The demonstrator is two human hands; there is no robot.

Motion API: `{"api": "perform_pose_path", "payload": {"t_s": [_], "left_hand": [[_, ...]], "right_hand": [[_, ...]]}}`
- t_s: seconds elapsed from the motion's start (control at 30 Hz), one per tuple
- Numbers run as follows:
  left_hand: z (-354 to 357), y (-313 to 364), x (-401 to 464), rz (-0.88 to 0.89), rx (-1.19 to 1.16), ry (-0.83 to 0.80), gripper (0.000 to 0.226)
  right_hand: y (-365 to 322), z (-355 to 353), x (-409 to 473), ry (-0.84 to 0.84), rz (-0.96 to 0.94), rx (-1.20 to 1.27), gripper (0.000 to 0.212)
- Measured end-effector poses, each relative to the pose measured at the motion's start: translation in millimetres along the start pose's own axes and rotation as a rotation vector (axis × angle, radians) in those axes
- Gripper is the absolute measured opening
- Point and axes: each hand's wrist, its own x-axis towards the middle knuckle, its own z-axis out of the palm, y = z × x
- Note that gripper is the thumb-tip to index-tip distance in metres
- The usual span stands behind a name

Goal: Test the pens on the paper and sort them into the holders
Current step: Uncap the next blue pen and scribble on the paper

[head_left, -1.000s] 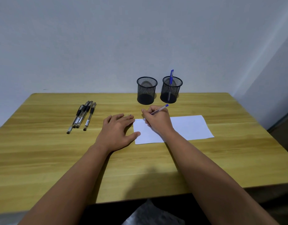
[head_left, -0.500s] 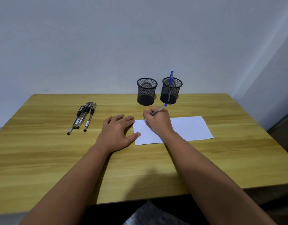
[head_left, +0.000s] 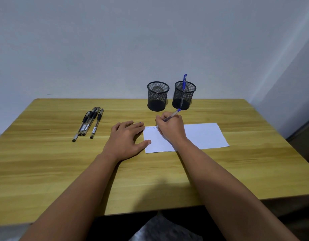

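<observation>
My right hand (head_left: 171,126) had its grip closed around a blue-capped pen (head_left: 171,116), and the tip of the pen touched the upper left corner of the white paper (head_left: 202,136), where faint marks were visible. My left hand (head_left: 127,138) lay flat and open on the bench (head_left: 45,162), holding nothing, at 9 o'clock from the paper, with the thumb on the paper's left edge. At 12 o'clock from my right hand stood two black mesh holders: the left holder (head_left: 157,96) looked empty, and the right holder (head_left: 184,95) contained one blue pen (head_left: 183,86), standing upright. At 10 o'clock from my left hand, well apart, a group of black pens (head_left: 88,123) lay together on the bench.
</observation>
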Motion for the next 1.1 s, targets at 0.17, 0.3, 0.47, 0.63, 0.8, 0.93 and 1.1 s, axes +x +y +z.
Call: {"api": "perform_pose_path", "payload": {"t_s": [0.17, 0.3, 0.47, 0.63, 0.8, 0.93, 1.1], "left_hand": [[1.0, -0.3, -0.1, -0.001, -0.011, 0.017, 0.073], [1.5, -0.5, 0.2, -0.002, -0.013, 0.014, 0.072], [1.6, -0.5, 0.3, -0.003, -0.006, 0.012, 0.072], [2.3, -0.6, 1.0, -0.002, 0.001, 0.004, 0.072], [1.5, -1.0, 0.5, -0.001, -0.001, 0.006, 0.073], [1.4, -0.5, 0.5, -0.005, -0.004, -0.001, 0.074], [1.4, -0.3, 0.2, -0.002, -0.004, 0.005, 0.073]], "right_hand": [[2.2, 2.4, 1.7, -0.011, -0.033, -0.083, 0.040], [3.2, 1.8, 3.1, 0.009, -0.035, -0.092, 0.040], [4.8, 2.3, 4.1, 0.014, -0.010, -0.065, 0.041], [3.7, 3.0, 4.3, 0.016, -0.010, -0.026, 0.041], [4.3, 2.0, 3.2, 0.023, -0.020, -0.024, 0.042], [4.8, 0.6, 4.2, 0.065, -0.016, -0.008, 0.042], [2.5, 1.8, 3.4, 0.041, 0.002, -0.030, 0.040]]}}
